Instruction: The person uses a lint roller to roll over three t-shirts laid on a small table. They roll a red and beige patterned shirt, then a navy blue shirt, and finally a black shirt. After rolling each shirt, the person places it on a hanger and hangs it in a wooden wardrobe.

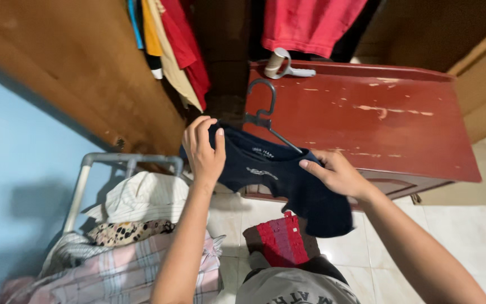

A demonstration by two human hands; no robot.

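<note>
The fingers [219, 141] of the left hand [203, 149] are together and clamped on the left shoulder of a dark navy T-shirt [279, 180], with the thumb at the front of the cloth. The fingers [310, 166] of the right hand [338, 174] are also closed, pinching the right shoulder of the same shirt. The shirt hangs between the two hands, in the air, in front of a red wooden cabinet [367, 124]. It has small pale print near the collar and on the chest. A dark hanger [265, 115] sits in the neck of the shirt, and its hook rises over the scratched top of the cabinet.

On the far edge of the cabinet top lies a pale plastic object [282, 65]; what it is I cannot tell. Above, red, yellow and beige clothes [175, 45] hang in an open brown wardrobe, and one more red garment [307, 22] hangs to the right. To the left of the person stands a grey metal rack [125, 160] piled with folded laundry [142, 225], white, spotted and pink checked. The floor has pale tiles [479, 236].
</note>
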